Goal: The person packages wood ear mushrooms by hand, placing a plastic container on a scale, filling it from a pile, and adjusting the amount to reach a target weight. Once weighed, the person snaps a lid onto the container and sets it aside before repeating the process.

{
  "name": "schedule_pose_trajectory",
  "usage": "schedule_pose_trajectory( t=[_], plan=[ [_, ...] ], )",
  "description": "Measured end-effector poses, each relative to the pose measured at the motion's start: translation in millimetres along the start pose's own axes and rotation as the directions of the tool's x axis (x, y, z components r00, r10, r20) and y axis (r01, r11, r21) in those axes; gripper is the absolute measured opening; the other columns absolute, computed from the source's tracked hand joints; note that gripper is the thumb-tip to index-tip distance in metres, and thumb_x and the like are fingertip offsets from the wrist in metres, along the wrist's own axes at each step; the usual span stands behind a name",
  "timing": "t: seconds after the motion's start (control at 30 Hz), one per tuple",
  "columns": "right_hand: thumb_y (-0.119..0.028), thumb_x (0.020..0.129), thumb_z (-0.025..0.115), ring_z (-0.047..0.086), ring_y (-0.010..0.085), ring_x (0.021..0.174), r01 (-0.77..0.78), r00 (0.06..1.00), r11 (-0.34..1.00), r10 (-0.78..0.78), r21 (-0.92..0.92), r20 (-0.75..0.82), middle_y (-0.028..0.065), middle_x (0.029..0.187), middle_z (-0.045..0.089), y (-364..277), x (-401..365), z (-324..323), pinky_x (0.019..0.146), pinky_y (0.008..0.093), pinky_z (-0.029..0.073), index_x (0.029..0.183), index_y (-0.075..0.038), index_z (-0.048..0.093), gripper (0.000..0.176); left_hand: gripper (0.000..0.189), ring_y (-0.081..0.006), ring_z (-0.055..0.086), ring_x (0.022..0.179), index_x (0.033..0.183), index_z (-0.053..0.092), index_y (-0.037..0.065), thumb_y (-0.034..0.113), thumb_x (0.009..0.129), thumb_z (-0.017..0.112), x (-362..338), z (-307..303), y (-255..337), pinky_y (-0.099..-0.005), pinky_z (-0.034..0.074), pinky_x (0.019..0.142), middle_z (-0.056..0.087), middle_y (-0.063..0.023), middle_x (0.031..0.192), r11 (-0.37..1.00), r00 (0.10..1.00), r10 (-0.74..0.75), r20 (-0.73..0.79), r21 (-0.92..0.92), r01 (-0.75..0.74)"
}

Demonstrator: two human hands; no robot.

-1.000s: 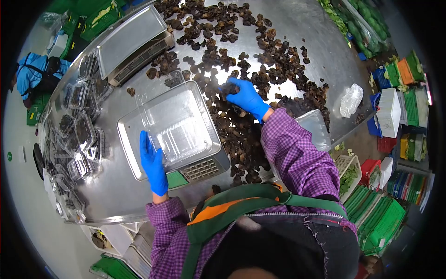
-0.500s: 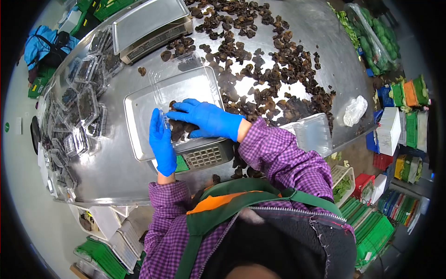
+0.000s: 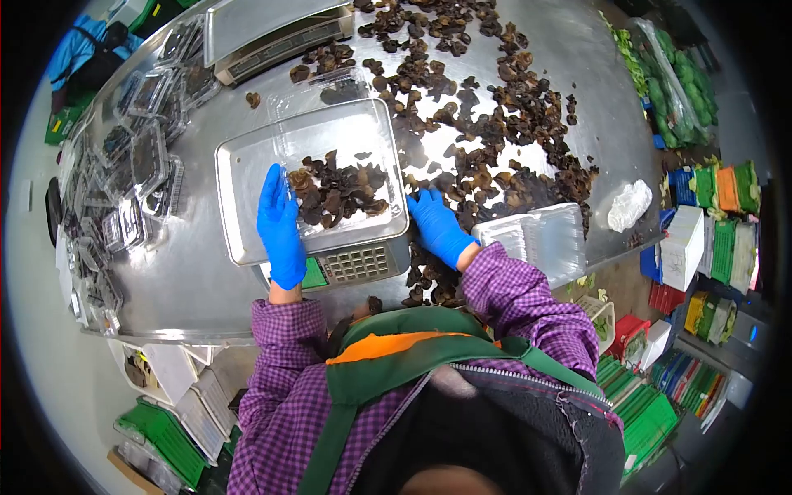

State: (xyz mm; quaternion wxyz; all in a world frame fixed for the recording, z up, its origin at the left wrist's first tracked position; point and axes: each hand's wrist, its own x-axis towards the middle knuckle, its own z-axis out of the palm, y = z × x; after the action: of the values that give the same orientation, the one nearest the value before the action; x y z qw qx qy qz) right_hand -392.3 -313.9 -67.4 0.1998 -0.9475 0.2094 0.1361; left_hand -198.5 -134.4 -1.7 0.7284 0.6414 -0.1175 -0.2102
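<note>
On the scale's metal tray (image 3: 247,186) stands a clear plastic box whose base is full of dark brown wood-ear fungus (image 3: 342,194); its clear lid lies back toward the far side. My left hand (image 3: 281,227), in a blue glove, rests against the box's left edge, fingers close together, and what they grip is too small to make out. To the right of the scale, my right hand (image 3: 439,224), also gloved in blue, touches loose fungus (image 3: 462,186) with its fingers bent. The scale's keypad (image 3: 359,264) faces my body.
Filled clear boxes (image 3: 148,157) are piled at the left. A second scale (image 3: 285,41) stands at the far side. Stacked empty boxes (image 3: 536,243) lie right of my right hand, and a crumpled white bag (image 3: 629,206) lies near the right edge. Crates stand beyond.
My right hand has left the box and moved right to the loose fungus, uncovering the fungus in the box. My left hand remains at the box's left edge. The view has shifted slightly.
</note>
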Motion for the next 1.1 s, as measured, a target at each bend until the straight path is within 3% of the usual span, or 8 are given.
schedule_pose_trajectory(
  t=[0.17,0.3,0.47,0.53,0.67,0.8,0.97,1.1],
  plan=[
    [-0.007,0.064,0.071,0.056,0.0365,0.105,0.128,0.992,0.961,-0.128,0.244,-0.016,0.0183,0.101,0.059,25.8,12.5,-8.2,0.087,0.0428,0.049,0.105,-0.007,0.063,0.041,0.052,-0.0208,0.04,0.131,0.14,0.037,-0.002,-0.007,0.089,0.048,-2.8,-4.3,-6.7,-0.0306,0.032,0.109,0.04,-0.0126,0.144,0.998,0.999,0.033,0.002,-0.057,-0.033],
    [-0.011,0.063,0.073,0.062,0.0341,0.091,0.05,0.998,0.92,-0.063,0.388,0.021,0.0162,0.092,0.064,34.8,6.2,-50.3,0.082,0.0386,0.051,0.103,-0.005,0.062,0.042,0.052,-0.0218,0.041,0.131,0.139,0.038,-0.003,-0.005,0.089,0.049,-8.4,-7.2,-3.3,-0.0316,0.031,0.109,0.042,-0.0135,0.142,0.998,0.999,0.025,-0.045,-0.058,-0.027],
    [-0.015,0.066,0.075,0.063,0.0287,0.088,0.118,0.967,0.81,0.038,0.575,-0.251,0.0147,0.094,0.063,16.9,-4.5,-106.3,0.081,0.0353,0.05,0.108,-0.003,0.06,0.046,0.052,-0.0241,0.04,0.131,0.139,0.039,0.0,0.0,0.089,0.053,-15.0,-5.9,9.0,-0.0341,0.029,0.111,0.042,-0.0127,0.143,0.988,0.998,0.068,-0.016,0.143,-0.065],
    [-0.016,0.066,0.076,0.064,0.0266,0.088,0.144,0.954,0.731,0.077,0.667,-0.291,0.014,0.094,0.063,-7.1,-5.0,-130.4,0.081,0.0341,0.05,0.109,-0.003,0.059,0.047,0.055,-0.0251,0.039,0.132,0.139,0.042,0.003,0.003,0.087,0.059,-16.6,-1.5,13.4,-0.0359,0.027,0.111,0.042,-0.011,0.143,0.86,0.95,0.278,0.146,0.403,-0.313],
    [-0.016,0.068,0.078,0.063,0.0221,0.092,0.279,0.943,0.551,-0.004,0.786,-0.333,0.0137,0.099,0.063,-60.3,20.2,-123.2,0.082,0.0313,0.05,0.11,-0.002,0.058,0.049,0.074,-0.0323,0.034,0.135,0.139,0.044,0.01,0.011,0.073,0.078,-24.5,17.6,34.3,-0.0422,0.029,0.11,0.04,-0.0149,0.144,0.747,0.873,0.375,0.311,0.455,-0.484],
    [-0.021,0.071,0.077,0.063,0.0289,0.092,0.382,0.898,0.733,-0.15,0.563,-0.414,0.0161,0.102,0.062,-87.1,44.9,-86.4,0.084,0.0355,0.05,0.122,-0.007,0.057,0.056,0.077,-0.0362,0.029,0.137,0.138,0.046,0.013,0.015,0.069,0.08,-22.4,11.9,20.7,-0.0457,0.027,0.112,0.038,-0.0137,0.145,0.647,0.871,0.361,0.333,0.583,-0.491],
    [0.003,0.088,0.057,0.059,0.0175,0.109,0.357,0.922,0.555,-0.083,0.751,-0.377,0.0107,0.119,0.062,-83.8,37.0,-103.8,0.096,0.0293,0.046,0.123,-0.006,0.059,0.036,0.062,-0.0333,0.033,0.136,0.133,0.051,0.009,0.009,0.075,0.073,-18.4,-4.9,3.8,-0.0429,0.026,0.113,0.044,-0.0144,0.141,0.631,0.887,0.354,0.297,0.624,-0.461],
    [0.005,0.087,0.056,0.061,0.0174,0.106,0.35,0.922,0.397,0.014,0.849,-0.386,0.0111,0.114,0.065,-72.4,27.7,-108.2,0.094,0.029,0.048,0.115,-0.002,0.064,0.03,0.055,-0.0282,0.04,0.131,0.131,0.053,0.007,0.005,0.078,0.069,-16.6,-6.7,-0.9,-0.0388,0.03,0.111,0.049,-0.0132,0.137,0.777,0.912,0.337,0.232,0.479,-0.409]
  ],
)
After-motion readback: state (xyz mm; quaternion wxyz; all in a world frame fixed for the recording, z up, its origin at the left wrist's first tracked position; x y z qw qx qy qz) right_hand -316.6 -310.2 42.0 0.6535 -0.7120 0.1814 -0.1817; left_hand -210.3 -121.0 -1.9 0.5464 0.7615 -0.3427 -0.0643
